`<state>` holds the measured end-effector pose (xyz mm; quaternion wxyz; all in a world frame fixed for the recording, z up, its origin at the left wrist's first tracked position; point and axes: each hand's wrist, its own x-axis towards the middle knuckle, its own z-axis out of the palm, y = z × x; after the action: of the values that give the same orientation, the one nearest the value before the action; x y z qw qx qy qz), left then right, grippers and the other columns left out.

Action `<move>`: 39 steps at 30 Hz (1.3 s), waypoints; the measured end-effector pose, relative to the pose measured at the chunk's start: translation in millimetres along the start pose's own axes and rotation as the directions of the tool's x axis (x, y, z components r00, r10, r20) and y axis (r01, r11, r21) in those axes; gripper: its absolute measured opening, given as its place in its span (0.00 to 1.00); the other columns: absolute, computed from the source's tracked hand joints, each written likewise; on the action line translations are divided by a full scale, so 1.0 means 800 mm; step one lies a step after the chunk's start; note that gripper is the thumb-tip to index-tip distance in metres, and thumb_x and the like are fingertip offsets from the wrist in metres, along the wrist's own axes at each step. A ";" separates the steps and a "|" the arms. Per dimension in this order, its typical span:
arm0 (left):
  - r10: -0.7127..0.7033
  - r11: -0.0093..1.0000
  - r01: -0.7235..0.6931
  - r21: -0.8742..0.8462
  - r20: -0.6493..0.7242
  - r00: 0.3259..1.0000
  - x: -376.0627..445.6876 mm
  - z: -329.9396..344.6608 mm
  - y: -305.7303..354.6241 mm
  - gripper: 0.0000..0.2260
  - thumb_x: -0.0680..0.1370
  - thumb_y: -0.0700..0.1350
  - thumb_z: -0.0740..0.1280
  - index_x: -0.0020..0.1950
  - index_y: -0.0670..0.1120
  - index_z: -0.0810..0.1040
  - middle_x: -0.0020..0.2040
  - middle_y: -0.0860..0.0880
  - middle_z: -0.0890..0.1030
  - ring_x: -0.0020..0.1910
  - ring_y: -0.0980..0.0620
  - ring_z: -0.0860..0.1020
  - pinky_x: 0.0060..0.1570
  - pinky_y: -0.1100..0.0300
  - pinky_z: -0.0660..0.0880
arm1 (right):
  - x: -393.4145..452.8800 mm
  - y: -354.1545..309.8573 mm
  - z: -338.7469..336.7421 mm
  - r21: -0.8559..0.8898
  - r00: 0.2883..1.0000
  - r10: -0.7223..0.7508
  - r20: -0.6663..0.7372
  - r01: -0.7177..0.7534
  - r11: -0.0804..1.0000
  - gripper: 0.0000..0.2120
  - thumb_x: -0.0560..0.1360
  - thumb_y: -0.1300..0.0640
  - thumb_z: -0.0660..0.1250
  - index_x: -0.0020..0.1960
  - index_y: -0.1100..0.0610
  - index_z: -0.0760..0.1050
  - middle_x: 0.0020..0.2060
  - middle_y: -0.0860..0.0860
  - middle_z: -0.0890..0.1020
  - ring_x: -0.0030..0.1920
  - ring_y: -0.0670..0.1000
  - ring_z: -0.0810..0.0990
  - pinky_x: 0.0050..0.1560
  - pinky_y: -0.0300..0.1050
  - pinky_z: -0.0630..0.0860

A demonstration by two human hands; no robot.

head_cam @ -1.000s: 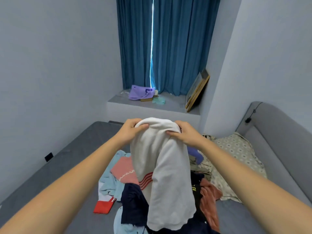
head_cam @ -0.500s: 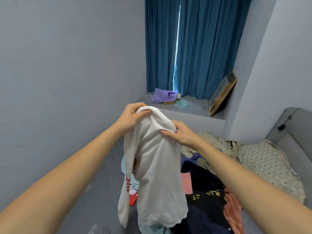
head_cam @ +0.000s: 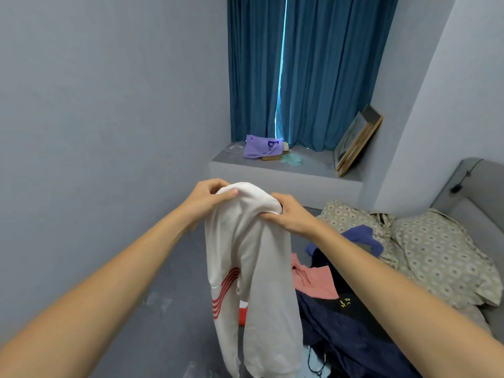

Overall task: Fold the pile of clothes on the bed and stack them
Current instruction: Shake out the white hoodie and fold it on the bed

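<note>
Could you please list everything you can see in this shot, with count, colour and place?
white garment: one, white with red stripes, held up over the bed
bed: one, grey, below the hands
clothes pile: several pieces, navy, pink, black, purple-blue, on the bed at right
patterned cloth: one, beige with dots, far right on the bed
red item: one, red, behind the white garment, mostly hidden
headboard: one, grey, far right
curtain: one pair, teal, behind the ledge
ledge: one, grey, under the curtain
purple bag: one, purple, on the ledge
picture frame: one, wooden, leaning at the ledge's right end
left hand: grips the garment's top
right hand: grips the garment's top
</note>
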<state>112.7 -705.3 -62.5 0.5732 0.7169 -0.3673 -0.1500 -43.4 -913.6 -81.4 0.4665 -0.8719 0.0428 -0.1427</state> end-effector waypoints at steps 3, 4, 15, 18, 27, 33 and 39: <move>-0.136 0.987 0.140 -0.073 0.061 0.989 -0.006 -0.027 -0.012 0.12 0.76 0.53 0.77 0.53 0.46 0.87 0.50 0.51 0.87 0.48 0.57 0.82 0.45 0.64 0.75 | 0.010 -0.004 0.031 -0.019 0.995 0.068 -0.069 -0.070 0.997 0.13 0.73 0.60 0.79 0.48 0.63 0.76 0.41 0.50 0.81 0.41 0.46 0.76 0.43 0.49 0.73; -0.183 0.978 0.190 -0.090 0.081 0.980 -0.005 -0.034 -0.015 0.12 0.75 0.53 0.78 0.53 0.46 0.87 0.51 0.50 0.88 0.49 0.55 0.83 0.47 0.61 0.75 | 0.012 -0.006 0.036 -0.022 0.992 0.095 -0.086 -0.097 0.995 0.15 0.70 0.61 0.80 0.47 0.63 0.75 0.39 0.50 0.79 0.40 0.45 0.74 0.41 0.47 0.71; -0.205 0.971 0.200 0.128 0.023 0.979 0.032 -0.072 -0.078 0.16 0.66 0.28 0.79 0.46 0.47 0.87 0.45 0.48 0.87 0.47 0.54 0.83 0.46 0.64 0.79 | 0.041 0.011 0.031 -0.041 0.983 0.164 -0.080 -0.168 0.985 0.08 0.72 0.64 0.78 0.47 0.58 0.80 0.38 0.49 0.79 0.38 0.48 0.75 0.42 0.45 0.73; -0.238 0.954 0.227 0.195 0.035 0.971 0.040 -0.082 -0.093 0.19 0.68 0.29 0.79 0.51 0.48 0.86 0.51 0.49 0.86 0.52 0.54 0.82 0.52 0.61 0.78 | 0.061 0.018 0.035 -0.069 0.989 0.137 -0.049 -0.140 0.988 0.09 0.72 0.64 0.76 0.47 0.56 0.78 0.38 0.49 0.78 0.37 0.47 0.74 0.41 0.44 0.72; -0.303 0.824 0.206 0.527 0.104 0.947 0.067 -0.112 -0.118 0.09 0.70 0.32 0.76 0.43 0.46 0.85 0.40 0.46 0.84 0.41 0.49 0.80 0.46 0.55 0.76 | 0.124 0.019 0.057 -0.099 0.997 0.074 0.012 -0.072 0.992 0.14 0.72 0.64 0.78 0.57 0.57 0.82 0.39 0.48 0.79 0.39 0.46 0.77 0.47 0.43 0.75; -0.112 0.914 0.096 0.395 0.019 0.994 0.097 -0.132 -0.146 0.11 0.72 0.31 0.76 0.44 0.47 0.84 0.44 0.45 0.86 0.46 0.48 0.82 0.52 0.51 0.78 | 0.155 0.026 0.061 -0.438 0.980 0.163 0.112 -0.098 0.893 0.19 0.72 0.53 0.77 0.62 0.53 0.83 0.37 0.44 0.78 0.40 0.45 0.76 0.42 0.42 0.70; 0.094 0.887 -0.137 0.441 0.117 0.989 0.147 -0.167 -0.165 0.11 0.75 0.36 0.73 0.46 0.52 0.81 0.43 0.54 0.84 0.46 0.51 0.82 0.49 0.52 0.77 | 0.179 0.031 0.070 -0.441 0.977 0.198 0.083 -0.142 0.886 0.10 0.76 0.53 0.72 0.41 0.55 0.74 0.39 0.51 0.76 0.38 0.49 0.71 0.40 0.49 0.68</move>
<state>324.9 -683.0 -121.7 0.3830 0.7988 -0.4601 -0.0602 111.0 -912.4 -101.4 0.2740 -0.9536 0.1202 -0.0329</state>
